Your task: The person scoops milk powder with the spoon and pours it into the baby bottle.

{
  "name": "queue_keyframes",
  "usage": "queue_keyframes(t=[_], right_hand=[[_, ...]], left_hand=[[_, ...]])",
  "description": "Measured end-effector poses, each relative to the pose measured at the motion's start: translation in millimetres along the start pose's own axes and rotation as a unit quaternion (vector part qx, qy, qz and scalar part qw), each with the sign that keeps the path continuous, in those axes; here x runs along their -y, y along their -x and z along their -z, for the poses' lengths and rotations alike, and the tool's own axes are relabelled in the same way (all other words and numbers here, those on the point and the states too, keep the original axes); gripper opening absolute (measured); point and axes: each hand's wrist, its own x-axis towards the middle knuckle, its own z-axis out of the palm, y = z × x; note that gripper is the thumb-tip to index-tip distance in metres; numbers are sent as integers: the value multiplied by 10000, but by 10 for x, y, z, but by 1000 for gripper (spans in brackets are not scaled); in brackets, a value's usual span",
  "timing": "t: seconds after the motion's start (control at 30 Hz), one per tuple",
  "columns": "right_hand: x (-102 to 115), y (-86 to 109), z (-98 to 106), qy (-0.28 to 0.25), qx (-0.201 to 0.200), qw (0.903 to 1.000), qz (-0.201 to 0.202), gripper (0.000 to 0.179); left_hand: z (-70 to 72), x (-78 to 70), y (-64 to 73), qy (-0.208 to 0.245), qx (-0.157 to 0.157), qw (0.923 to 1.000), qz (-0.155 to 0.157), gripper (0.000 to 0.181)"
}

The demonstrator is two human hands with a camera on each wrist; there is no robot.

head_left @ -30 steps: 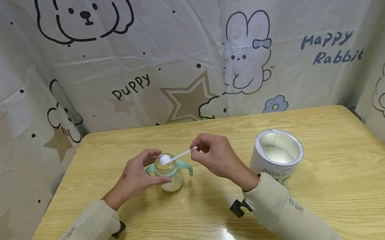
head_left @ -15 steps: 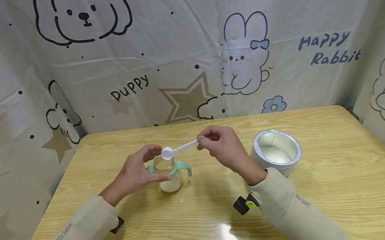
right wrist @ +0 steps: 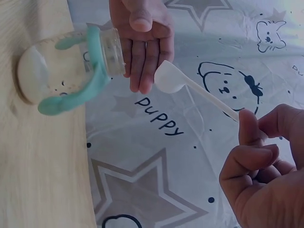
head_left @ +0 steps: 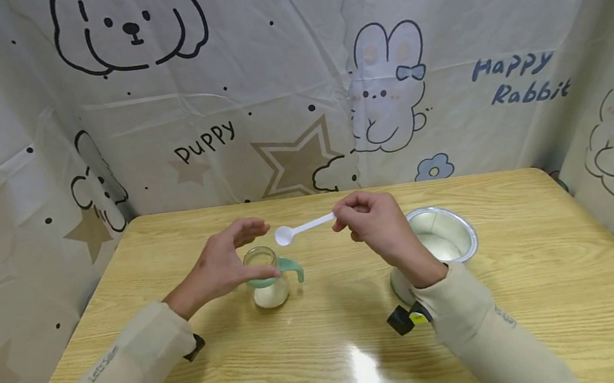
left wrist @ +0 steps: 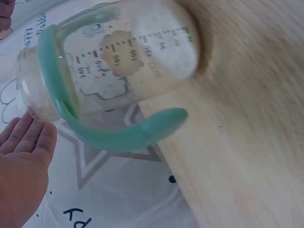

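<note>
A clear baby bottle (head_left: 271, 295) with mint-green handles (left wrist: 114, 137) stands upright on the table, white powder at its bottom and its mouth uncovered. My left hand (head_left: 224, 262) is beside the bottle's neck, thumb and fingers spread; the left wrist view shows straight fingers (left wrist: 35, 137) near the rim. Between thumb and fingertips my right hand (head_left: 377, 227) pinches the handle end of a white measuring scoop (head_left: 284, 236). The scoop's bowl (right wrist: 168, 77) hangs in the air, above and to the right of the bottle mouth.
An uncapped can (head_left: 473, 240) with pale powder inside stands on the right, partly hidden by my right hand and forearm. The wooden table (head_left: 325, 342) ends at a cartoon-printed cloth (head_left: 283, 92) that rises behind and at both sides.
My right hand has drawn the scoop up and right, from over the bottle mouth to beside it. My left hand has risen slightly off the bottle's neck. More of the can is covered.
</note>
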Motion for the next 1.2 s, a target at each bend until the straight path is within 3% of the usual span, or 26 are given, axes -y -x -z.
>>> queue_keyframes(t=[0.3,0.53,0.93,1.2], right_hand=[[51,61,243,24,-248,9996,-108,19],[58,160,468,173,-454,9987,-154,21],[42,275,836,326,-710,9967,-237,22],[8,336,1014,552,-876,9944,-231,25]], left_hand=[[-70,-139,-105,284,58,9994,-169,84],[-181,-250,-181,414,179,9986,-272,82],[-384,-412,-303,558,234,9980,-188,84],[-504,-502,-377,753,231,9963,-339,84]])
